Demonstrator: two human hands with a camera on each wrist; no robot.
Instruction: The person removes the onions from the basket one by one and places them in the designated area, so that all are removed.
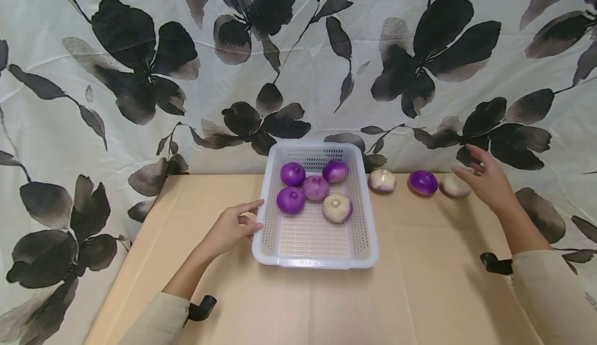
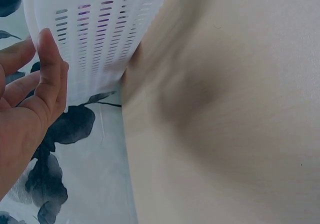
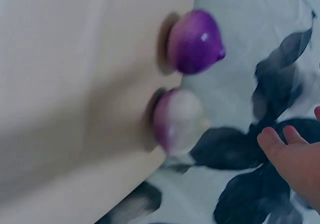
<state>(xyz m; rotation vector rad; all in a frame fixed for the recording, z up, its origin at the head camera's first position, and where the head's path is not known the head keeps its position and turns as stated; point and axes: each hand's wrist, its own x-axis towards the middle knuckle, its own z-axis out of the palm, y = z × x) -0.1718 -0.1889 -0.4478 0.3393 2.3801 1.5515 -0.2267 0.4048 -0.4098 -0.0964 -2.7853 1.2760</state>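
Note:
A white plastic basket (image 1: 317, 249) stands mid-table, holding several onions, mostly purple, with one pale onion (image 1: 337, 208). At its left side my left hand (image 1: 235, 227) pinches the rim; the left wrist view shows thumb and fingers of that hand (image 2: 37, 91) at the slotted wall. To the right of the basket, a white-and-purple onion (image 1: 382, 181), a purple onion (image 1: 423, 182) and another pale onion (image 1: 455, 185) lie in a row along the back edge. My right hand (image 1: 489, 182), its fingers spread and holding nothing, hovers beside the last pale onion.
The light wooden table (image 1: 308, 308) ends at the back against a white cloth (image 1: 336, 112) with dark flowers. Each wrist wears a black camera mount. The right arm casts a shadow over the table's right part.

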